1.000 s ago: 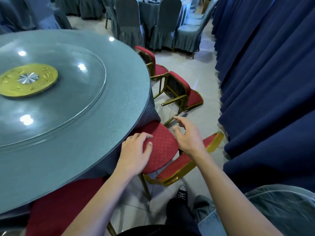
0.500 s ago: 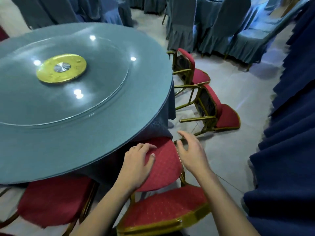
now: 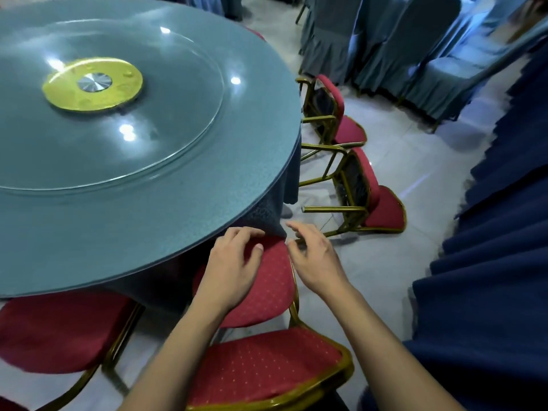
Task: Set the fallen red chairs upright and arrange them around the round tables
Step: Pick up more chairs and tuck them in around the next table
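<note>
A red chair with a gold frame stands in front of me, its seat toward me and its backrest against the edge of the round table. My left hand lies on the backrest top, fingers curled over its upper edge. Just off the backrest's right edge, my right hand hovers with fingers apart and holds nothing. Two more red chairs lie tipped over on the floor to the right, one near and one farther, legs pointing at the table.
Another red chair seat sits under the table edge at lower left. A glass turntable with a gold hub tops the table. Dark blue drapes close the right side. Grey-covered chairs stand at the back.
The chair under my hands has come from a tilt to standing with its seat level. My right hand has come off the backrest's edge. The view has swung toward the table.
</note>
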The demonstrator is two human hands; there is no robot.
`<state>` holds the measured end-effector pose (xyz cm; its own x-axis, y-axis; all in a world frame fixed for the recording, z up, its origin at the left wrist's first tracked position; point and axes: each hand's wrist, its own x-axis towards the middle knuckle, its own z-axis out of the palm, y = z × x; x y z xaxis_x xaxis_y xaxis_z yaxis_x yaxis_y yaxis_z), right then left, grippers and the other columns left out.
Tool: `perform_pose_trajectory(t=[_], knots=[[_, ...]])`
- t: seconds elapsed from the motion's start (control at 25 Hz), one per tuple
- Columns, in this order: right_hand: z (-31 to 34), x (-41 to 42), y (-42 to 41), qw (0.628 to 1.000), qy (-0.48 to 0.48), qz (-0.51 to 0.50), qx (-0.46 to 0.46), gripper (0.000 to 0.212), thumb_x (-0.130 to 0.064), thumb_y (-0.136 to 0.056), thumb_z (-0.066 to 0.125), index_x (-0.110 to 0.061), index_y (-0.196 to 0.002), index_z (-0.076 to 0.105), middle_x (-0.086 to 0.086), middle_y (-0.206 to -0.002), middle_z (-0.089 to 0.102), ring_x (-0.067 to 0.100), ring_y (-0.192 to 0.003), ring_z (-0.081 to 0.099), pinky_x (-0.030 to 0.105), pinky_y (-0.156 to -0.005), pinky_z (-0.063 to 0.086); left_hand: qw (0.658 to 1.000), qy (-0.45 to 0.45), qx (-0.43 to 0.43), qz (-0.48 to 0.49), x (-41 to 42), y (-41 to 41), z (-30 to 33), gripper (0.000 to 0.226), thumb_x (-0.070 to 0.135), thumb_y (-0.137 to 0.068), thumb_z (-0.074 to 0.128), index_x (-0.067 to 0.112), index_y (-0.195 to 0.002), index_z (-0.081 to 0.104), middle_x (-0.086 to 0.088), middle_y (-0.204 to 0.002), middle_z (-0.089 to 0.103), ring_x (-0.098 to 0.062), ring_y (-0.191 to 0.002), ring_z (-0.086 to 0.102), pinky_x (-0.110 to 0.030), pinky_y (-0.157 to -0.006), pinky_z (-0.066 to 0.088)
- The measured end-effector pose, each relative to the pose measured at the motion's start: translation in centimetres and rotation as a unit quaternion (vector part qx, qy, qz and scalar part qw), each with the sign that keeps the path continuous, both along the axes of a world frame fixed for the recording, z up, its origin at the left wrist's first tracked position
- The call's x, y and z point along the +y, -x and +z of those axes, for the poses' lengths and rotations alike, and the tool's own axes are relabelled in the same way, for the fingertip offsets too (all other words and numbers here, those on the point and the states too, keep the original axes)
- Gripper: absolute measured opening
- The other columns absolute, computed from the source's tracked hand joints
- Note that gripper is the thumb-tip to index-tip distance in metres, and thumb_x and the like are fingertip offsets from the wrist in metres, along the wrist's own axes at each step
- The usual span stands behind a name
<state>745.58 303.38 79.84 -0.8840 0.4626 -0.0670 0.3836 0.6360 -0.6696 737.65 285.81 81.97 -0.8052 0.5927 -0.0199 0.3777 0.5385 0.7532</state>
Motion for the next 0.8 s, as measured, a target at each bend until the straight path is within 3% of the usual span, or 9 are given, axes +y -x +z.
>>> perform_pose_trajectory(t=[0.16,0.36,0.48,0.68,0.8], knots=[[0.6,2.7,-1.2,1.000,-0.003,-0.015,-0.007,0.039,-0.030,-0.099,0.054,-0.031,-0.138,0.055,-0.008,-0.131,0.057,0.010,-0.119,0.053,0.031,-0.100,0.047,1.000,-0.007,0.001,-0.022,3.0,-1.1,0.3,0.037,0.046,-0.092,0.042,0.032,-0.118,0.063,0.011,-0.119,0.058,-0.013,-0.113,0.054,-0.035,-0.103,0.040],[0.4,9.1,-3.9,0.996,0.042,-0.078,-0.009,0.038,-0.029,-0.101,0.052,-0.033,-0.138,0.053,-0.009,-0.129,0.056,0.005,-0.113,0.054,0.031,-0.095,0.051,1.000,-0.005,0.005,-0.015,7.7,-1.2,0.7,0.021,0.025,-0.099,0.056,0.026,-0.117,0.065,0.007,-0.119,0.058,-0.011,-0.115,0.054,-0.022,-0.100,0.036],[-0.2,15.1,-5.7,0.995,0.064,-0.075,0.003,0.037,-0.028,-0.102,0.051,-0.032,-0.139,0.053,-0.007,-0.128,0.056,0.006,-0.113,0.054,0.027,-0.093,0.049,1.000,0.012,0.021,0.001,13.1,-2.8,0.7,0.022,0.023,-0.098,0.057,0.025,-0.119,0.064,0.004,-0.120,0.058,-0.014,-0.116,0.054,-0.028,-0.102,0.040],[-1.2,26.4,-10.5,0.993,0.095,-0.065,0.018,0.036,-0.027,-0.101,0.053,-0.030,-0.137,0.056,-0.010,-0.130,0.055,0.007,-0.117,0.053,0.021,-0.093,0.044,1.000,0.016,-0.001,-0.020,25.0,-8.7,0.3,0.023,0.025,-0.097,0.058,0.033,-0.119,0.062,0.008,-0.119,0.053,-0.007,-0.107,0.054,-0.028,-0.100,0.045],[-1.3,33.1,-14.3,0.992,0.090,-0.088,0.023,0.033,-0.028,-0.099,0.054,-0.031,-0.132,0.058,-0.009,-0.129,0.058,0.009,-0.116,0.055,0.023,-0.094,0.045,1.000,0.006,-0.009,-0.029,32.5,-11.4,1.1,0.023,0.026,-0.097,0.059,0.033,-0.119,0.063,0.010,-0.120,0.051,-0.009,-0.104,0.055,-0.035,-0.098,0.048]])
